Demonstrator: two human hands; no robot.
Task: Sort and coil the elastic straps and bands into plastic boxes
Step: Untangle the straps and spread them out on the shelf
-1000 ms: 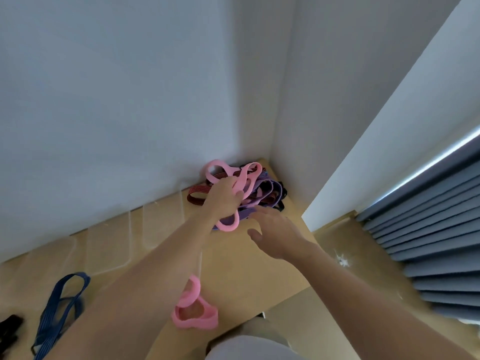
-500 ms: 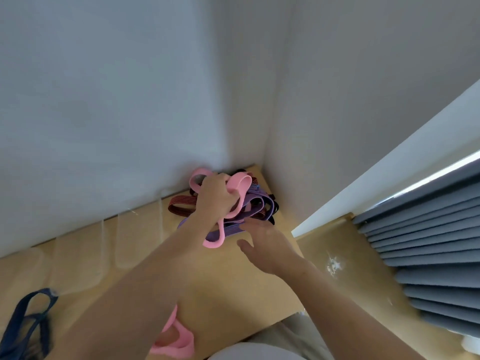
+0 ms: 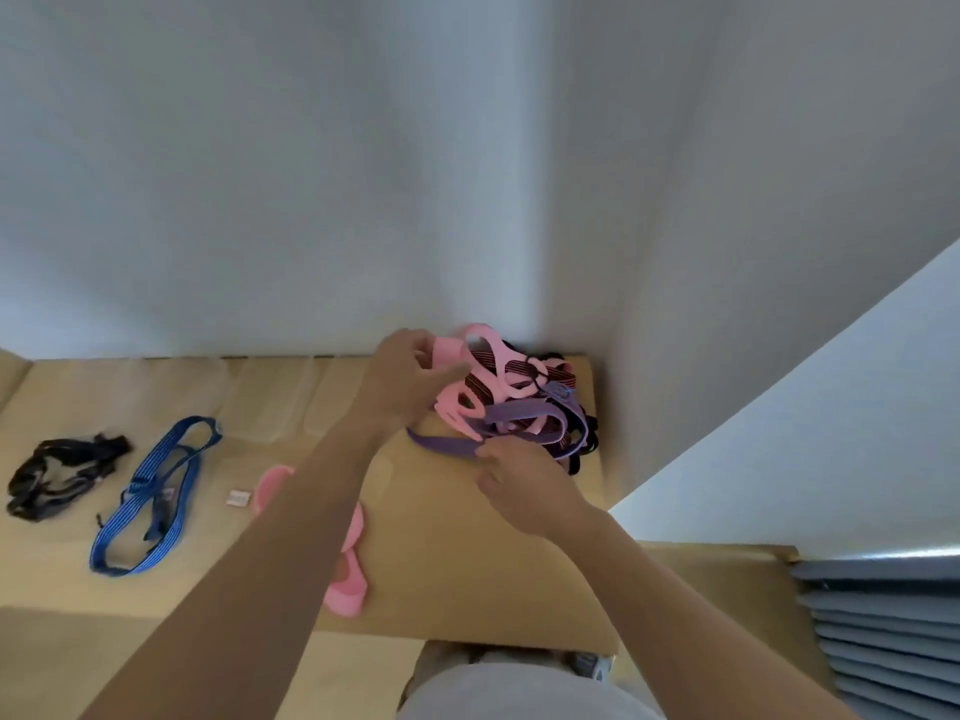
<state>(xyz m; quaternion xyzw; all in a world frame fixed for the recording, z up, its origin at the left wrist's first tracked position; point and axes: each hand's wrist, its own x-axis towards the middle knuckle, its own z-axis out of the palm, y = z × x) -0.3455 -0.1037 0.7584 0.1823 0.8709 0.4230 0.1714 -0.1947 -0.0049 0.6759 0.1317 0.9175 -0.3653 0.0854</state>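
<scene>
1. The tangled pile (image 3: 540, 407) of bands lies in the far corner of the table (image 3: 467, 563), centre-right of the frame, as before.
2. The left hand (image 3: 410, 379) still clutches the pink band (image 3: 449, 351) on top of the pile.
3. The right hand (image 3: 519, 483), loose and hovering a second ago, now pinches the end of the purple band (image 3: 449, 444). Pulling the colours apart has probably begun.
4. The clear plastic boxes (image 3: 275, 392), left of the pile, appear unfilled.

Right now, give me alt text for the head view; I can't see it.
Both hands work a tangled pile of bands in the far corner of the table: the left hand grips a pink band, the right hand pinches a purple band. A blue strap, black strap and pink loop lie to the left.
</scene>
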